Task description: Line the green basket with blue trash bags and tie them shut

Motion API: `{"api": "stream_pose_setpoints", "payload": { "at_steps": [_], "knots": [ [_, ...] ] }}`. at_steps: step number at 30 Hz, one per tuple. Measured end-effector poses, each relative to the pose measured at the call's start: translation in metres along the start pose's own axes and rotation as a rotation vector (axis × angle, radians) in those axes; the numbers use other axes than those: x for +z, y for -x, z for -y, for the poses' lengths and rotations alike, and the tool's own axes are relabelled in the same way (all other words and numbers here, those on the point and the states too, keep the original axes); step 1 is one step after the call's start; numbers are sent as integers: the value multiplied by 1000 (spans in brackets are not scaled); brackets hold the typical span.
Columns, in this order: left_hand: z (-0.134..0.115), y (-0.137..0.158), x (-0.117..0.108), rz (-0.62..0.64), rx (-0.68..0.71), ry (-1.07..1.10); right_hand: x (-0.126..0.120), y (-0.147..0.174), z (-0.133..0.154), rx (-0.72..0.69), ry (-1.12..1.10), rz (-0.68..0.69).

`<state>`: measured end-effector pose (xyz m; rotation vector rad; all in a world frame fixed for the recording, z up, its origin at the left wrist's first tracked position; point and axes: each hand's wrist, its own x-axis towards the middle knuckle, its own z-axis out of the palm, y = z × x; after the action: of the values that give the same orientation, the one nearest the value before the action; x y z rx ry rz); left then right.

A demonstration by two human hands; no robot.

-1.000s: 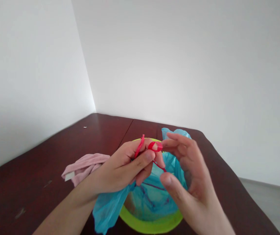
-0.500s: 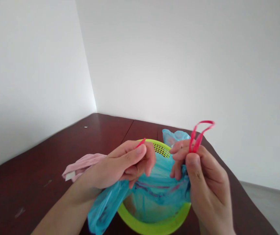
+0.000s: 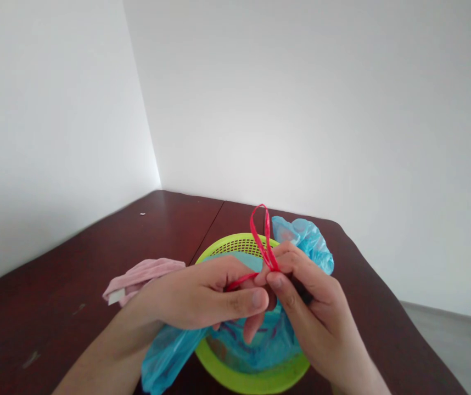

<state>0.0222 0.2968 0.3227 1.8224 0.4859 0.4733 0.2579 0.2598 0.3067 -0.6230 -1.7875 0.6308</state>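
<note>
A thin blue plastic bag (image 3: 256, 351) with red drawstrings lies in and over a lime-green mesh basket (image 3: 235, 241). My right hand (image 3: 312, 307) pinches one red drawstring (image 3: 262, 236), whose loop stands up above the thumb and fingertips. My left hand (image 3: 206, 296) is closed around another stretch of red string, which passes between its thumb and index finger toward the right hand. The fingertips of both hands meet over the basket's middle. One blue end of the bag hangs over the basket's left side, below my left wrist. My hands hide part of the bag's mouth.
A pink cloth (image 3: 147, 274) with a white tag lies left of the basket. Behind it at the right sits a crumpled blue plastic bag (image 3: 307, 238). The dark red-brown table (image 3: 74, 285) meets white walls at the back and left.
My right hand has moved left with its red loop and now touches the left hand's fingers. My left hand has shifted slightly; the bag's mouth is drawn closer together.
</note>
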Motion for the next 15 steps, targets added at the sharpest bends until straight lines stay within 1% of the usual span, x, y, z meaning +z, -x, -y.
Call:
{"api": "stream_pose_setpoints", "payload": {
  "at_steps": [1,3,5,7,9,11,13,15],
  "knots": [
    [-1,-1,1,-15,-13,25,0,0,-1,-9,16,-37],
    [-3,-3,3,-53,6,125,-2,2,-2,-3,30,-128],
    [-3,-5,4,-127,58,238,-3,5,-3,23,26,-224],
    [-2,-8,4,-213,93,284,-5,7,-4,33,22,-323],
    [-1,-10,3,-251,74,229,-6,8,-5,21,28,-410],
    [-1,-11,1,-245,33,108,-7,8,-6,-10,50,-477],
    [-1,-13,1,-238,14,5,-9,8,-6,-36,93,-502],
    [1,-15,4,-289,35,-7,-11,9,-5,-39,144,-474]
  ]
}}
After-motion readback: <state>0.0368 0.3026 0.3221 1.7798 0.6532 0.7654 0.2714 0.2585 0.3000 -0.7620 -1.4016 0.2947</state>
